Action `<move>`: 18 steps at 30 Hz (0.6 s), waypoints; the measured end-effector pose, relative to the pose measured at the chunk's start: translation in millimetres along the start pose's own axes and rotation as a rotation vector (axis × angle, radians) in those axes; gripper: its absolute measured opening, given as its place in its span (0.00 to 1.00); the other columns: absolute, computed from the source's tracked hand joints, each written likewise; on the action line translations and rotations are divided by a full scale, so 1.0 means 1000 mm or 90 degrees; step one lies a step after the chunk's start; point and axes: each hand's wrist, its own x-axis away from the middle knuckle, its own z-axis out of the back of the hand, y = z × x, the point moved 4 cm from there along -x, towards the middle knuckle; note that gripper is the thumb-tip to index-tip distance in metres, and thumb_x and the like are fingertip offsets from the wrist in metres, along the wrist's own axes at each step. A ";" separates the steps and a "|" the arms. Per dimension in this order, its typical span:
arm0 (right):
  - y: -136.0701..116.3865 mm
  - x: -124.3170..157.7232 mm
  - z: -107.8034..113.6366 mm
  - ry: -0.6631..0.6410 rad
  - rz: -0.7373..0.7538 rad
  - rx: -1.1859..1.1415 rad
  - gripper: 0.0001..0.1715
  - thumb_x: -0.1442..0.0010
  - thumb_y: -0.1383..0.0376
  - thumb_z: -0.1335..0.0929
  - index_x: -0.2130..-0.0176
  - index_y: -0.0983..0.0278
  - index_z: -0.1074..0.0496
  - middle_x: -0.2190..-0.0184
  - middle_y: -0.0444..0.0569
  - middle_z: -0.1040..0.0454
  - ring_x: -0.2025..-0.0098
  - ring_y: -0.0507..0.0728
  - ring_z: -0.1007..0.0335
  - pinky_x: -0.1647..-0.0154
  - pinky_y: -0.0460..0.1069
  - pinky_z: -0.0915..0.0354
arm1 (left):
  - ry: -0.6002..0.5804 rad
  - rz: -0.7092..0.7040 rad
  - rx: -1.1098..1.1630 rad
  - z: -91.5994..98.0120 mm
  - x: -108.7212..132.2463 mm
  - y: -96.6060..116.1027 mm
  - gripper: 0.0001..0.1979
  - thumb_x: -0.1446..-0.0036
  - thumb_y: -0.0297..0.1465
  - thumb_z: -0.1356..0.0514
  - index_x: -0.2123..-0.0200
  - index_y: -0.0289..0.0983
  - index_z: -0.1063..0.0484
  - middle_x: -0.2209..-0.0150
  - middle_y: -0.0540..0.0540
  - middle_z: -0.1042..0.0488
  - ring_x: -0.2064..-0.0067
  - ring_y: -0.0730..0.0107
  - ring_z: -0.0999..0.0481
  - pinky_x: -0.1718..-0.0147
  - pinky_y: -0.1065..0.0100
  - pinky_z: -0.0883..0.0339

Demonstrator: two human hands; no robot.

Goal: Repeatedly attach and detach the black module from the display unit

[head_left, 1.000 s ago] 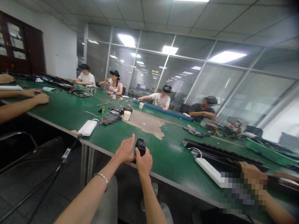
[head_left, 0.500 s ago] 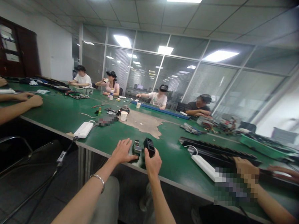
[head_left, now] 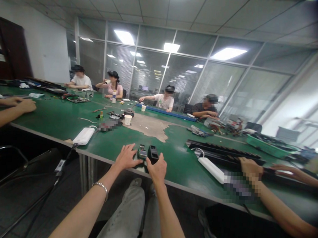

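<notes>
My left hand (head_left: 125, 157) rests at the table's near edge, fingers spread and thumb stretched toward a small metal-and-green electronic module (head_left: 142, 152). The thumb tip is by the module's near end; I cannot tell if it touches. Right beside the module is a black rectangular box (head_left: 153, 152) with recesses in its top. My right hand (head_left: 157, 168) has its near end between thumb and fingers. Both pieces are side by side on the green tabletop (head_left: 131, 137), the box to the right of the module.
A white power bank (head_left: 84, 135) sits left, and another white one (head_left: 211, 169) right, beside long black strips (head_left: 226, 152). Paper cups (head_left: 127, 120) and loose parts lie farther back. Other people's hands (head_left: 251, 170) work at both sides. A green basket (head_left: 269, 146) stands far right.
My right hand has brought the black box left and lowered it from a tilted pose to beside the module. My left hand stays by the module. The view has shifted slightly.
</notes>
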 end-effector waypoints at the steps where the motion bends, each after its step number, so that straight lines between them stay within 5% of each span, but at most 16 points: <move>1: 0.001 0.000 -0.001 0.002 0.003 -0.001 0.52 0.49 0.51 0.31 0.38 0.82 0.45 0.47 0.70 0.32 0.46 0.68 0.36 0.45 0.54 0.42 | 0.000 0.000 -0.003 0.000 0.000 0.000 0.32 0.48 0.58 0.44 0.51 0.40 0.27 0.36 0.40 0.42 0.36 0.46 0.45 0.39 0.46 0.52; 11: 0.001 0.003 0.002 -0.019 0.012 -0.023 0.29 0.43 0.56 0.34 0.47 0.72 0.32 0.55 0.62 0.26 0.51 0.65 0.32 0.50 0.54 0.40 | 0.018 -0.022 -0.001 0.000 0.005 0.002 0.29 0.48 0.54 0.41 0.51 0.40 0.25 0.37 0.40 0.40 0.36 0.48 0.44 0.38 0.48 0.52; 18: 0.000 -0.004 0.017 -0.071 -0.108 -0.127 0.30 0.44 0.50 0.35 0.50 0.68 0.30 0.59 0.58 0.24 0.56 0.64 0.28 0.56 0.52 0.38 | 0.018 -0.038 0.025 0.006 0.007 0.004 0.23 0.47 0.51 0.39 0.56 0.42 0.22 0.39 0.42 0.37 0.38 0.49 0.42 0.38 0.49 0.51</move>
